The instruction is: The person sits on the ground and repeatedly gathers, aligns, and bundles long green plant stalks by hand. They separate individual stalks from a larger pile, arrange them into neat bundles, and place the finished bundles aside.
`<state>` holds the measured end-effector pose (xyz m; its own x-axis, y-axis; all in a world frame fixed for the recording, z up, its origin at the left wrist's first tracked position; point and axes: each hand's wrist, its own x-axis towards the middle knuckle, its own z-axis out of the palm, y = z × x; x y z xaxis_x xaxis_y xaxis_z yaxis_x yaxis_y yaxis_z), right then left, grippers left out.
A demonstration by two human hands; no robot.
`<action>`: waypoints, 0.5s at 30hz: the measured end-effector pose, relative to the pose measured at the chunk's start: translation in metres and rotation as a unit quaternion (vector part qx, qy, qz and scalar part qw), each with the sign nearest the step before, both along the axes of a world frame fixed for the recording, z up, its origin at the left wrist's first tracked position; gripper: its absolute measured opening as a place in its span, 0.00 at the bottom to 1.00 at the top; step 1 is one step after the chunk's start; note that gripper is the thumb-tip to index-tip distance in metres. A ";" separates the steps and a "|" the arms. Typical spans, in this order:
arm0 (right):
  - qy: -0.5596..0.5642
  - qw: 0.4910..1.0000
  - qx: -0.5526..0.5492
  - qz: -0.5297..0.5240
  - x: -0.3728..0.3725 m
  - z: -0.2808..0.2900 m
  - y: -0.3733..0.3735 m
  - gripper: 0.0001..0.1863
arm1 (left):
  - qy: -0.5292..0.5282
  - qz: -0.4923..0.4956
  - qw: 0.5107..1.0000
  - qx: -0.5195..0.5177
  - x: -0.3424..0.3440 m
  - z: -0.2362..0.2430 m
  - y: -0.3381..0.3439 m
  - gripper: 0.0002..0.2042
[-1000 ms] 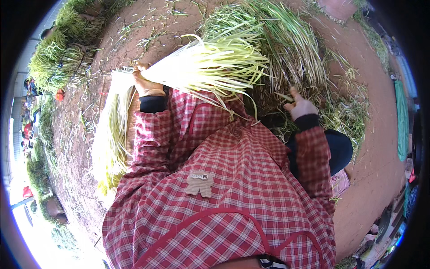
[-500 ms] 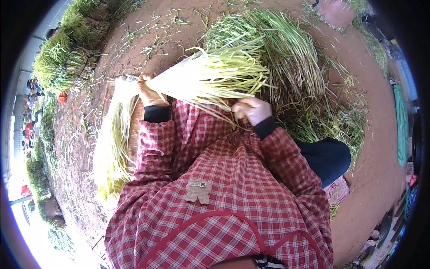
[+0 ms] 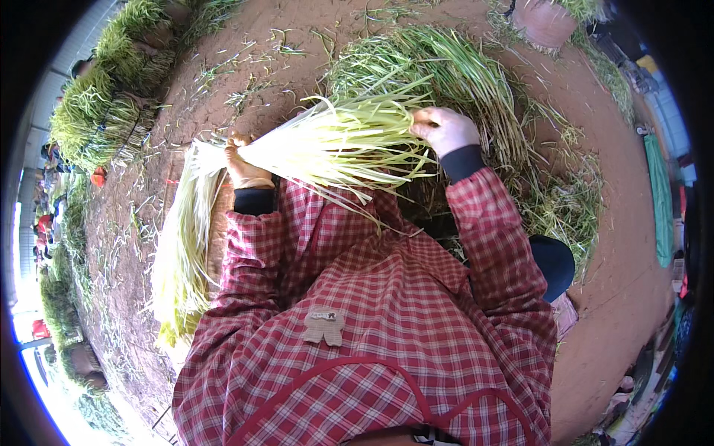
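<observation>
A bunch of yellow chives (image 3: 327,141), long flat leaves, pale at the base and yellow-green at the fanned tips, stretches across in front of me. My left hand (image 3: 245,162) is closed round its pale base end. At the tips, my right hand (image 3: 446,132) has thumb and fingers pinched together on some leaf ends. Several leaves hang loose below the bunch. To the left of my left hand, more pale chives (image 3: 182,238) lie with their yellow tips toward me.
Beyond the bunch lies a large heap of green leafy stalks (image 3: 476,82). Loose trimmings (image 3: 565,215) litter the brown floor (image 3: 625,297) on the right. Tied green bundles (image 3: 97,119) are stacked at the far left. A green rolled cloth (image 3: 658,201) lies at the far right.
My right hand has moved up and to the right, from the lower edge of the bunch to its leaf tips. My left hand keeps its hold on the base.
</observation>
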<state>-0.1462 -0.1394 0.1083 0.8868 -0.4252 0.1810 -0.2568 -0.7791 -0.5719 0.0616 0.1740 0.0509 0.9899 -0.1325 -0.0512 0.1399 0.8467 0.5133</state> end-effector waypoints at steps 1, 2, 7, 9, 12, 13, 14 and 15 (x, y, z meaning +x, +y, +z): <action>-0.027 0.997 0.078 -0.006 0.009 -0.007 0.002 0.13 | -0.009 0.012 1.000 -0.001 -0.001 0.000 0.000 0.08; -0.135 0.960 0.246 0.014 0.016 -0.015 0.002 0.07 | -0.004 0.011 1.000 -0.001 0.000 0.000 0.000 0.08; -0.217 0.869 0.418 -0.151 -0.017 -0.016 -0.056 0.07 | -0.023 0.016 1.000 0.005 0.004 -0.005 0.010 0.07; 0.021 0.957 -0.085 -0.278 -0.049 -0.001 -0.065 0.12 | -0.030 -0.014 0.999 0.000 0.005 -0.006 0.013 0.08; -0.206 0.975 -0.036 -0.071 -0.063 0.018 -0.036 0.12 | -0.017 0.017 1.000 0.016 0.004 -0.005 0.012 0.08; -0.059 0.994 0.049 -0.078 -0.061 0.023 -0.021 0.14 | -0.025 0.019 0.999 0.016 0.002 -0.004 0.011 0.08; 0.063 0.988 0.134 -0.045 -0.056 0.025 -0.004 0.18 | -0.014 0.025 0.999 0.024 0.002 -0.003 0.010 0.09; 0.109 0.993 0.007 -0.032 -0.045 0.023 0.014 0.20 | -0.023 0.008 0.999 0.024 0.002 -0.001 0.008 0.09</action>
